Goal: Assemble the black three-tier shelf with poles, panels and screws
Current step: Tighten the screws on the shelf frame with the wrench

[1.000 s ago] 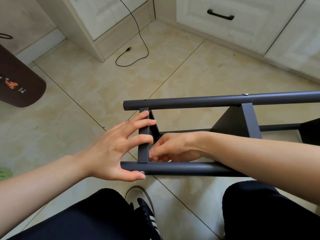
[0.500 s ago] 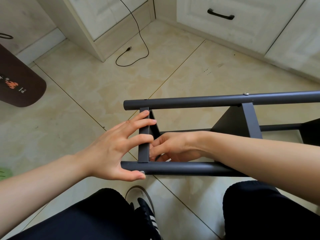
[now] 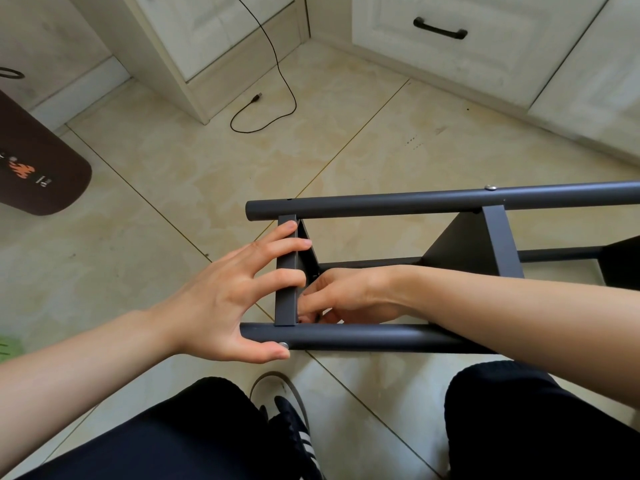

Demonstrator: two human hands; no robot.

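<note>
The left hand (image 3: 221,299) has its fingers spread wide and mostly straight: three fingertips press against the outer face of the end panel (image 3: 286,292), and the thumb sits under the end of the near pole (image 3: 363,337), right beside a small silver screw head (image 3: 283,345). So it's bracing, not gripping. Just on the other side of that panel, the right hand (image 3: 346,296) reaches inside the frame with its fingers curled in tight at the corner where panel meets near pole. They look like they're pinching something small, but what exactly is hidden.

Out from there, the shelf lies on its side on the tiled floor (image 3: 173,174). The far pole (image 3: 433,201) runs parallel above the fingers, with another screw (image 3: 490,187) further along to the right, above the middle panel (image 3: 498,251).

Below the hands are the person's black trousers (image 3: 156,438) and a striped sneaker (image 3: 294,434). Way beyond the fingers there's a black cable (image 3: 277,77) trailing past white cabinets (image 3: 450,32), and a brown mat (image 3: 38,164) off to the left.
</note>
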